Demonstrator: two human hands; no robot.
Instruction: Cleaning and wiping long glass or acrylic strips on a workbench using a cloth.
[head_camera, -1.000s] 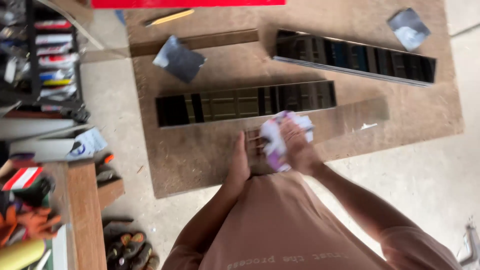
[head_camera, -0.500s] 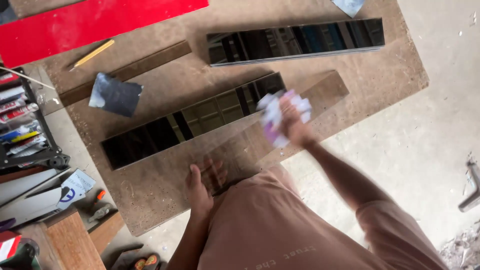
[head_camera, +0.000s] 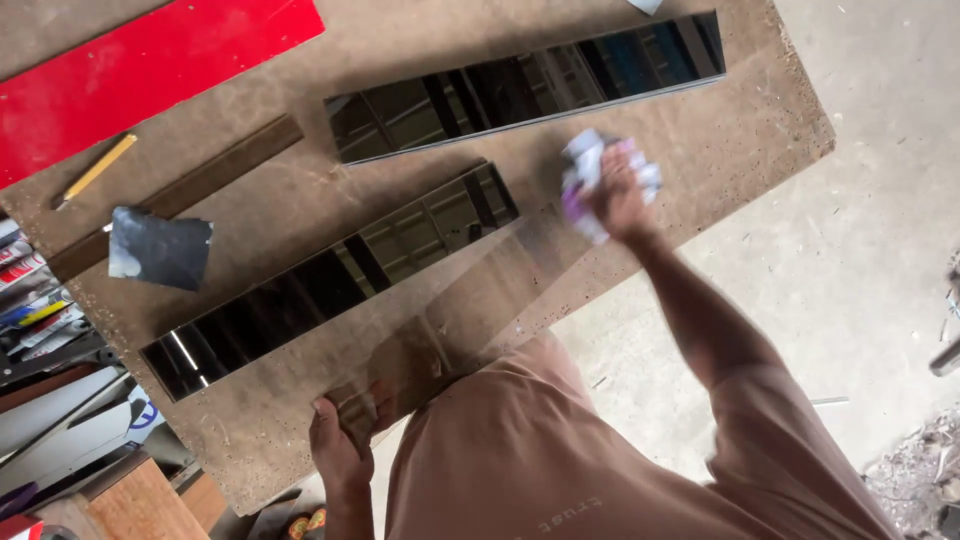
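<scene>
Head view: a long clear glass strip (head_camera: 470, 300) is laid flat on a brown particle-board work surface (head_camera: 760, 130), running diagonally from the near left edge toward the far right, so that its whole length is supported by the board. The left hand (head_camera: 345, 450) is pressed palm-down on the near end of the strip, fingers spread — a placement judged to keep the glass from sliding. The right hand (head_camera: 618, 195) is closed around a crumpled white and purple cloth (head_camera: 590, 180) and is held against the far end of the same strip; the right arm is extended almost straight across the board, the left is bent close to the body. The two hands are thus set well apart, one at each end. Two dark mirrored strips (head_camera: 330, 280) (head_camera: 530, 85) are laid parallel, farther off, clear of the hands. A dark wooden batten (head_camera: 180, 195), a yellow pencil (head_camera: 95, 170), a grey square sheet (head_camera: 160, 248) and a red panel (head_camera: 150, 60) are noted at the far left — none is touched.
</scene>
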